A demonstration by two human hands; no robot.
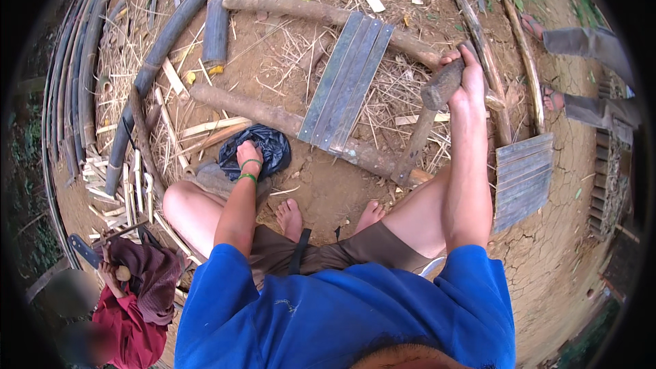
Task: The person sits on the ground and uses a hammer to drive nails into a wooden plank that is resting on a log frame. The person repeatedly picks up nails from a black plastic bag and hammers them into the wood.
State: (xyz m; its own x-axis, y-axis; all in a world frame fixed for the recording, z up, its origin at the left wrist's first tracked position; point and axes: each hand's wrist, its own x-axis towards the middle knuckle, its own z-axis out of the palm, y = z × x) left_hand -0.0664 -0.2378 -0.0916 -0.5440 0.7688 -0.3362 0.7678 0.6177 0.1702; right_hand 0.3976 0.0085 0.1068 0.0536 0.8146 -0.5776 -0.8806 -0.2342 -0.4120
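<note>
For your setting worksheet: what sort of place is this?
Probably an outdoor bamboo-working yard: bare cracked earth ground, flat grey split bamboo slats laid across round wooden logs, long dark bamboo poles piled alongside.

Left hand (249,154) fingers – buried in black bag (263,147).

Quick count: three flat grey bamboo slats (347,82) lying across two logs (287,123), one wooden mallet (427,119), one black plastic bag (263,150), two bare feet (290,217), one more stack of slats (523,179) on the right, two sandalled feet (540,27) up top, one machete (83,249) at lower left.
</note>
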